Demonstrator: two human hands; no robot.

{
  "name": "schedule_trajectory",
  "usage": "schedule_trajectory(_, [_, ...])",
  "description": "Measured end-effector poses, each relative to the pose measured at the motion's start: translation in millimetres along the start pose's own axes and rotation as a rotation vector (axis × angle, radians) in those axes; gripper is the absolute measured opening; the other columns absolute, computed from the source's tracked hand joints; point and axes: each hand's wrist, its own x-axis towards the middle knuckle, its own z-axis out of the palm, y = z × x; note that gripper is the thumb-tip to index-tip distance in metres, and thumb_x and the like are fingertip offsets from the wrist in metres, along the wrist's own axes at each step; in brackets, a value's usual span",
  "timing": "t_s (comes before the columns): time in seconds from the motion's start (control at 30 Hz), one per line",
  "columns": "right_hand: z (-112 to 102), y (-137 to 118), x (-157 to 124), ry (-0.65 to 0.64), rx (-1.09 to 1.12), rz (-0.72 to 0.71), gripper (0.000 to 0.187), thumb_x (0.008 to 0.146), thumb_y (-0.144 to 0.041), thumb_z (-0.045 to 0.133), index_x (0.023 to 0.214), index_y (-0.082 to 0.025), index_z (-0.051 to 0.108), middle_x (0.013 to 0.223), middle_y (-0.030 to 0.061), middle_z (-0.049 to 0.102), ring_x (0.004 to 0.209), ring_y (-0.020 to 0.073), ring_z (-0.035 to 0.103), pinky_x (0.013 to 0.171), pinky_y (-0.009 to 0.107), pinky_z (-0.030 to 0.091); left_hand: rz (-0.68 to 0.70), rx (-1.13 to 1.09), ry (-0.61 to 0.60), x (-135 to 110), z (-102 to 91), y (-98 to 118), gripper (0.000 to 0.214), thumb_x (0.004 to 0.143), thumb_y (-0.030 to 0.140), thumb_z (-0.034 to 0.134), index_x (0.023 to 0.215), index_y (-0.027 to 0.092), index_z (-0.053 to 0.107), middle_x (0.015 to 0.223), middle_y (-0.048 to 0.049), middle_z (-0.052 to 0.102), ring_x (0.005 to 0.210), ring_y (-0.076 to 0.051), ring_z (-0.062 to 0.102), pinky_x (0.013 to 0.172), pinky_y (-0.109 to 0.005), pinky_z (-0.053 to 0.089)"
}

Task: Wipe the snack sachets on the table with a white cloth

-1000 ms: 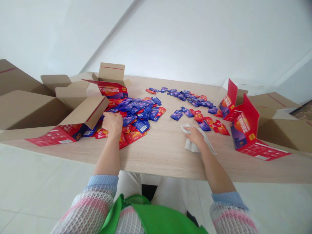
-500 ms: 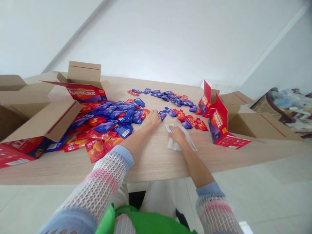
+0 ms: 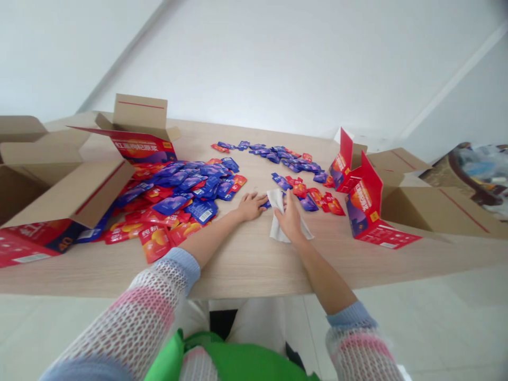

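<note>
Left hand [image 3: 250, 206]: fingers loosely spread, resting on the bench [image 3: 246, 270], apparently steadying a blue sachet [image 3: 267, 205]. White cloth [image 3: 274, 199]: pinched by the right hand [image 3: 290, 217], one edge raised beside that sachet; grip partly obscured. Sachet pile [image 3: 184, 182]: left of both hands, presumably for easy reach.

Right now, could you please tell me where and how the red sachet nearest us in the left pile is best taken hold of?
Probably pinch its near end, coming from the front side of the table: the red sachet lies flat, that end jutting from the pile toward us, while its far end meets other sachets. The left hand is closer.
</note>
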Motion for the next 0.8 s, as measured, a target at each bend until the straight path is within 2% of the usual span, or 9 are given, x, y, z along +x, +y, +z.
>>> schedule_trajectory(0.07, [6.7, -0.4, -3.9, -0.021, 0.01, -0.002, 0.075, 0.081, -0.024, 0.049, 0.147, -0.011, 0.015, 0.113, 0.0129, 0.055, 0.102, 0.0235, 0.053, 0.089, 0.034, 0.042, 0.047, -0.022, -0.033, -11.0, -1.8, -1.9, 0.057, 0.088, 0.039, 0.044, 0.143, 0.032, 0.03, 0.147, -0.0002, 0.036, 0.137, -0.027, 0.023, 0.111, -0.047, 0.01])
schedule_trajectory(0.17, [15.7, -4.8, -10.9, -0.069, -0.034, -0.014, 0.075, 0.079, -0.021, 0.05, 0.145, -0.009, 0.018, 0.111, 0.0135, 0.055, 0.103, 0.0237, 0.053, 0.089, 0.034, 0.043, 0.025, -0.088, -0.04, -26.4, -2.7, -0.5, 0.085, 0.08, 0.035, 0.054, 0.148, 0.014, 0.008, 0.145, -0.0151, 0.035, 0.136, -0.027, 0.026, 0.11, -0.041, 0.018])
schedule_trajectory(0.23, [19.0, -10.1, -14.8, -0.108, -0.102, -0.017, 0.078, 0.078, -0.021, 0.053, 0.145, -0.009, 0.016, 0.115, 0.0155, 0.054, 0.106, 0.0249, 0.052, 0.09, 0.035, 0.042, -0.022, -0.139, -0.006, -38.2, -1.5, 4.5, 0.094, 0.074, 0.032, 0.059, 0.145, 0.004, 0.005, 0.145, -0.0223, 0.03, 0.135, -0.028, 0.026, 0.109, -0.038, 0.022])
schedule_trajectory(0.3, [19.7, -14.7, -16.3, -0.126, -0.195, 0.001, 0.077, 0.078, -0.022, 0.056, 0.144, -0.009, 0.018, 0.121, 0.0179, 0.053, 0.111, 0.0265, 0.051, 0.092, 0.035, 0.04, -0.076, -0.181, 0.058, -52.1, 0.7, 11.6, 0.086, 0.069, 0.031, 0.064, 0.14, 0.006, 0.021, 0.146, -0.0215, 0.025, 0.135, -0.029, 0.027, 0.108, -0.037, 0.024])
schedule_trajectory(0.37, [18.1, -15.8, -14.5, -0.134, -0.288, 0.047, 0.068, 0.079, -0.022, 0.055, 0.14, -0.011, 0.027, 0.124, 0.0182, 0.053, 0.115, 0.027, 0.049, 0.092, 0.034, 0.039, -0.113, -0.224, 0.107, -66.3, 1.9, 18.8, 0.078, 0.064, 0.032, 0.069, 0.131, 0.011, 0.036, 0.141, -0.0174, 0.034, 0.132, -0.028, 0.031, 0.107, -0.036, 0.027])
schedule_trajectory(0.53, [3.6, 1.8, 0.9, -0.109, -0.363, 0.245, 0.036, 0.081, -0.017, 0.052, 0.116, -0.016, 0.048, 0.111, 0.014, 0.061, 0.105, 0.0236, 0.057, 0.084, 0.03, 0.042, -0.27, -0.317, 0.065, -84.7, -7.5, 28.8, 0.075, 0.051, 0.037, 0.081, 0.116, 0.022, 0.048, 0.131, -0.0085, 0.045, 0.121, -0.03, 0.044, 0.1, -0.043, 0.032])
schedule_trajectory(0.67, [-12.0, 12.9, 10.3, 0.062, -0.124, 0.215, 0.033, 0.079, -0.024, 0.055, 0.11, -0.017, 0.047, 0.099, 0.008, 0.062, 0.091, 0.0208, 0.059, 0.08, 0.029, 0.044, -0.34, -0.369, 0.077, -82.8, -12.0, 29.9, 0.084, 0.046, 0.035, 0.084, 0.118, 0.023, 0.042, 0.133, -0.01, 0.046, 0.122, -0.032, 0.043, 0.099, -0.047, 0.029])
schedule_trajectory(0.73, [-15.4, 7.7, 9.6, 0.18, 0.004, 0.134, 0.031, 0.081, -0.025, 0.053, 0.109, -0.017, 0.045, 0.097, 0.0078, 0.06, 0.088, 0.0196, 0.058, 0.08, 0.029, 0.045, -0.323, -0.401, 0.124, -81.6, -8.9, 29.7, 0.096, 0.047, 0.038, 0.084, 0.126, 0.022, 0.032, 0.124, -0.0104, 0.055, 0.123, -0.031, 0.044, 0.099, -0.048, 0.026])
schedule_trajectory(0.8, [-12.2, -3.8, 4.0, 0.221, 0.093, 0.058, 0.032, 0.083, -0.026, 0.051, 0.112, -0.017, 0.043, 0.098, 0.0083, 0.058, 0.087, 0.0187, 0.056, 0.08, 0.029, 0.045, -0.294, -0.426, 0.168, -81.3, -4.8, 29.3, 0.107, 0.048, 0.041, 0.083, 0.132, 0.021, 0.02, 0.115, -0.0094, 0.061, 0.121, -0.031, 0.046, 0.098, -0.049, 0.025])
